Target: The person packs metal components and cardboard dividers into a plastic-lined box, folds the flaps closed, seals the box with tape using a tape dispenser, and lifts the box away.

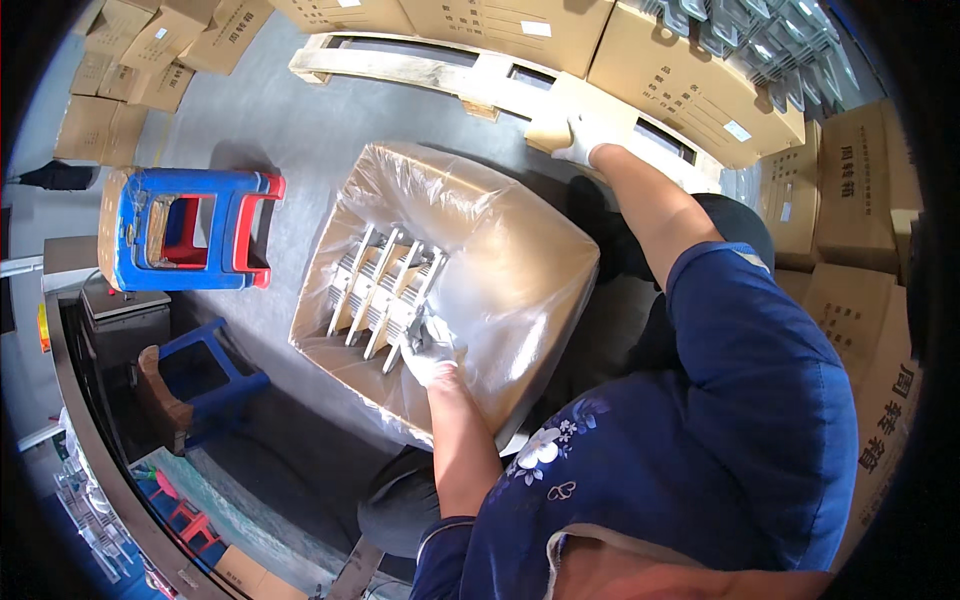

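My left hand point(430, 358), in a white glove, reaches into an open carton point(480, 215) lined with clear plastic film point(525, 300). Its fingers are closed around a small grey metal part point(414, 326) at the end of the stacked contents. Those contents are rows of grey metal parts point(385, 288) with pale cardboard divider strips point(348, 280) standing between them. My right hand point(580, 140), also gloved, grips the edge of a flat brown cardboard sheet point(597, 103) by the pallet; its fingertips are partly hidden.
A wooden pallet point(400, 65) carries large cartons point(500, 28) at the far side. Grey metal parts point(760, 40) are piled at the far right. Blue and red stools point(180, 255) stand left, with another blue stool point(215, 375) nearer. Cartons point(855, 185) line the right.
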{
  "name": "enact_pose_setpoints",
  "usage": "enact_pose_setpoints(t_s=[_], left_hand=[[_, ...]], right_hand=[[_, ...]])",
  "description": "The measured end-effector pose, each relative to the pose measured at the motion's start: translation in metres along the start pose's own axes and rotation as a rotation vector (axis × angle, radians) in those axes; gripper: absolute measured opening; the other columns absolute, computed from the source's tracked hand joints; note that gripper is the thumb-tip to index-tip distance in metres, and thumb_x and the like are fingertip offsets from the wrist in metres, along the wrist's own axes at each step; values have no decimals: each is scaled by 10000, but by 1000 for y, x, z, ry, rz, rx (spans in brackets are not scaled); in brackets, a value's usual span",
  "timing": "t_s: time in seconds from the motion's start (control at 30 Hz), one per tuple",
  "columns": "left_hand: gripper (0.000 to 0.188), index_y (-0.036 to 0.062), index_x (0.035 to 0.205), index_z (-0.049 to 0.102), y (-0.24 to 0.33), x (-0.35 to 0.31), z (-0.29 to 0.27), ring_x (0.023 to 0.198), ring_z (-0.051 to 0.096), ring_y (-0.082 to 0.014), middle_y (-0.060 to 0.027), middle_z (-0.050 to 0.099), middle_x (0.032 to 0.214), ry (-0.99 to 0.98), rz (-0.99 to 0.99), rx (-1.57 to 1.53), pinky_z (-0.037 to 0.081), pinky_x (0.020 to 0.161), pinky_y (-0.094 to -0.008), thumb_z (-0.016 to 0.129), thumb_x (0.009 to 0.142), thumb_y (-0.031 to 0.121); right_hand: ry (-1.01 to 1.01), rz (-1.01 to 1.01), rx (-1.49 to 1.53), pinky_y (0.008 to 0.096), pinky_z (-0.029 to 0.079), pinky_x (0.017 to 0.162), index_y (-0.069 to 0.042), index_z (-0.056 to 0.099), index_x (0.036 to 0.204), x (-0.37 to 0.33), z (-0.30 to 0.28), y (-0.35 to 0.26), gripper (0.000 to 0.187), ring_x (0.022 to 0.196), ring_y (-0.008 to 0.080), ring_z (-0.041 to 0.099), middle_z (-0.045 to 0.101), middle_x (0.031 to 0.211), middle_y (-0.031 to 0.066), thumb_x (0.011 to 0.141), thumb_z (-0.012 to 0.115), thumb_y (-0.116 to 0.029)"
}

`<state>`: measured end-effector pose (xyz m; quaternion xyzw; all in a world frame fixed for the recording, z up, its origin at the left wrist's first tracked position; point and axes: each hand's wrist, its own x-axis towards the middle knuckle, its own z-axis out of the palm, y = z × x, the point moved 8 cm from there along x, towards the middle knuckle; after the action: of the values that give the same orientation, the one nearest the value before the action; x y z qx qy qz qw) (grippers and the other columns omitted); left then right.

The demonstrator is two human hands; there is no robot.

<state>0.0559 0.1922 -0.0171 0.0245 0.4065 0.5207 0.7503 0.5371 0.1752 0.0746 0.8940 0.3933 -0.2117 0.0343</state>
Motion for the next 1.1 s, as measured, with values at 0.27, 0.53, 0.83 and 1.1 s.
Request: enact_pose_setpoints(t_s=[0.27, 0.53, 0.83, 1.1], left_hand=[[343, -5, 1133, 563, 1, 0, -36, 1046, 541, -231, -111, 579, 1160, 53, 37, 78, 460, 903, -353, 478, 889, 221], [364, 70, 1170, 537, -15, -26, -13, 1148, 473, -230, -60, 550, 1196, 284, -77, -4, 325, 1029, -414, 464, 893, 294], [484, 72, 1303, 413, -22, -63, -16, 1233, 383, -257, -78, 391, 1371, 314, -172, 60, 295, 1053, -416, 465, 900, 334], [460, 95, 1294, 423, 1, -68, -41, 1174, 424, -282, -89, 390, 1362, 223, -72, 96, 418, 936, -443, 509, 891, 299]], right_hand=[[-13, -140, -212, 369, 471, 849, -64, 620, 1073, -14, -20, -37, 553, 966, 305, 594, 623, 1047, 160, 688, 675, -457], [-25, -139, -104, 369, 474, 837, -40, 630, 1047, 3, -9, -22, 436, 937, 308, 604, 634, 1017, 177, 788, 582, -387], [74, -79, 114, 379, 446, 879, -23, 614, 1088, -56, -63, -47, 364, 999, 326, 581, 601, 1109, 212, 906, 398, -252], [-71, -94, 113, 378, 374, 985, -35, 503, 1240, -97, -85, -60, 526, 1149, 328, 496, 514, 1252, 205, 855, 489, -393]])
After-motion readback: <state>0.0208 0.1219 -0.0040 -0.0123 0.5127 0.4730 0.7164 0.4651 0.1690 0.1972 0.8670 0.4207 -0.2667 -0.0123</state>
